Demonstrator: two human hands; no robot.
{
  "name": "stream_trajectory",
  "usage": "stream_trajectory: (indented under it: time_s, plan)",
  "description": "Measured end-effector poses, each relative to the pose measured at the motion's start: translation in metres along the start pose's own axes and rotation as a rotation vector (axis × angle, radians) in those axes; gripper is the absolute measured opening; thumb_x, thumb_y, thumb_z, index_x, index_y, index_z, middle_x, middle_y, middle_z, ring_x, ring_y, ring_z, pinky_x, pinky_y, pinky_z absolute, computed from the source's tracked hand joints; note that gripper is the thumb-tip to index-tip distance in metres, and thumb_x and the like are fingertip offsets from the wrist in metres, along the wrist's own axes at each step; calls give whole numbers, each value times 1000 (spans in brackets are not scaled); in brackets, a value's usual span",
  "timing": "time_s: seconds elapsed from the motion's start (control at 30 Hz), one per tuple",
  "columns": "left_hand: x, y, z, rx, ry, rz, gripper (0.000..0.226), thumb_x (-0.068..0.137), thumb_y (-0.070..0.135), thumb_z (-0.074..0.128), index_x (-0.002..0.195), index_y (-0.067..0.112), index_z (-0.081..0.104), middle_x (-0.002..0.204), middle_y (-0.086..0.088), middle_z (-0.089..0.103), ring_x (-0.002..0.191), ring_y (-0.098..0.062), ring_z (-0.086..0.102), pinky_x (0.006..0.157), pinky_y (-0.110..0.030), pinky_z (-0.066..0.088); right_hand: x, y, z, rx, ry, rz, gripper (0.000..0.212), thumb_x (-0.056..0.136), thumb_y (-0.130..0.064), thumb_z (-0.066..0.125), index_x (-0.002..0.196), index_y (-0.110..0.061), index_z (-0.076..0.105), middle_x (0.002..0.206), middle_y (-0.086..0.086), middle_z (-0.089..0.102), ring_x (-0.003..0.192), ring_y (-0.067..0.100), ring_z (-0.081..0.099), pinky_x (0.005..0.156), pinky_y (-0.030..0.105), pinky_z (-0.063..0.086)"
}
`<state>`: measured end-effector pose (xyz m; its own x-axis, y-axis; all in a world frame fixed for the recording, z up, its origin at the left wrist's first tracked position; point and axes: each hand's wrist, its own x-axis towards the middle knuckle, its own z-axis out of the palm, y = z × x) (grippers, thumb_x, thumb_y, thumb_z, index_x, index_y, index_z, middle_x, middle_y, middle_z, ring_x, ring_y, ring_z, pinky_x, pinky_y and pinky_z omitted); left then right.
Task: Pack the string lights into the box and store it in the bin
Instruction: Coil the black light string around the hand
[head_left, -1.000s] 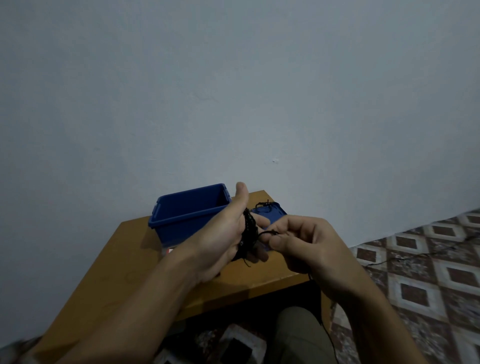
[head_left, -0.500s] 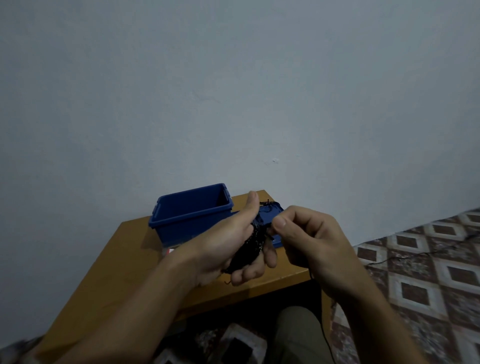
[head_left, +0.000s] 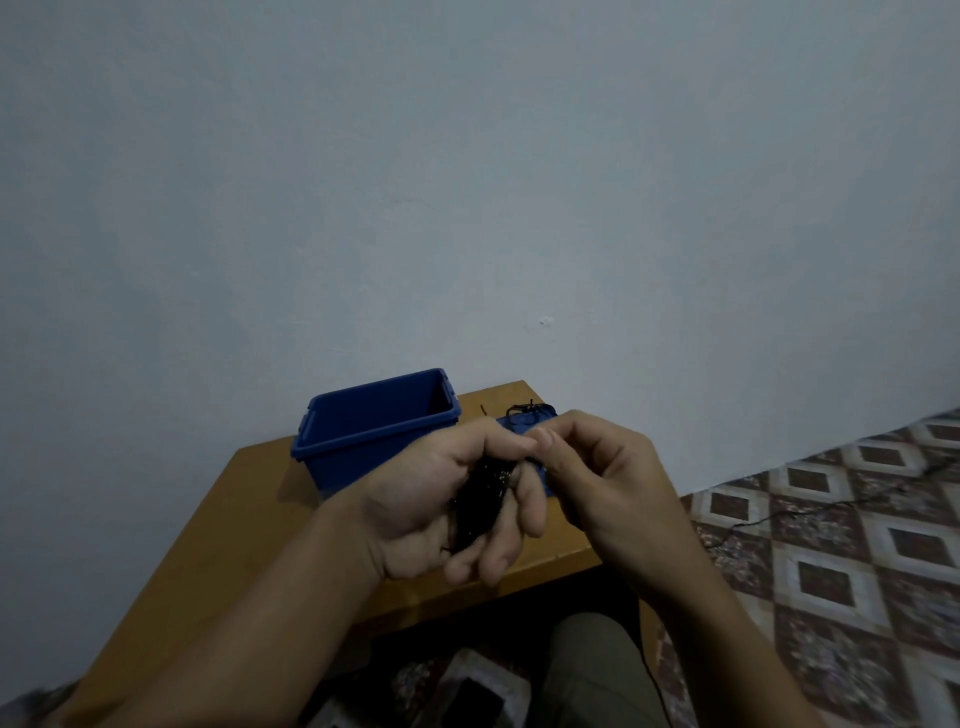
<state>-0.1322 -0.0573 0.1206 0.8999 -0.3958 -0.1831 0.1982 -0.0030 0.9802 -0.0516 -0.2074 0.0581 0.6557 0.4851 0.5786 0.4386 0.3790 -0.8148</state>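
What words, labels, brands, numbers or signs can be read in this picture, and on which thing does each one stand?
None can be read.
The blue bin shows plain walls, with no label.
The blue box is mostly hidden; its visible part shows no print.
The black string lights, the table and the wall carry no writing.

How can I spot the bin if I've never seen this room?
Find the wooden table against the pale wall. At its far edge, just beyond the left hand, stands the bin. It is a deep blue tub with an open top, while the other blue thing to its right lies flat.
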Motion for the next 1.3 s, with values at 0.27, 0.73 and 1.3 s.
stream_trajectory:
  time_s: [0.27, 0.73, 1.3]
  plan:
    - [0, 2, 2, -229, -132, 176, 68, 99, 50, 33, 102, -10, 65, 78, -21, 71, 58, -24, 68, 60, -29, 57, -2, 7, -1, -62, -74, 98, 20, 102, -27, 58, 94, -10, 68, 74, 16, 69, 70, 37, 66, 69, 52, 58]
    - [-2, 8, 12, -327, 84, 355, 89, 98, 67, 24, 148, -5, 36, 126, -20, 64, 98, -28, 69, 73, -35, 59, -3, 4, 7, -154, -251, 173, 17, 102, -23, 56, 92, -15, 67, 79, 4, 72, 65, 21, 65, 65, 35, 52]
    - [10, 6, 17, -273, 524, 472, 75, 82, 65, 42, 140, 20, 53, 153, 6, 45, 145, -15, 32, 116, -35, 28, -4, -2, 4, -215, -245, 239, 31, 101, -29, 57, 75, -12, 61, 54, -10, 43, 45, 3, 35, 48, 13, 32]
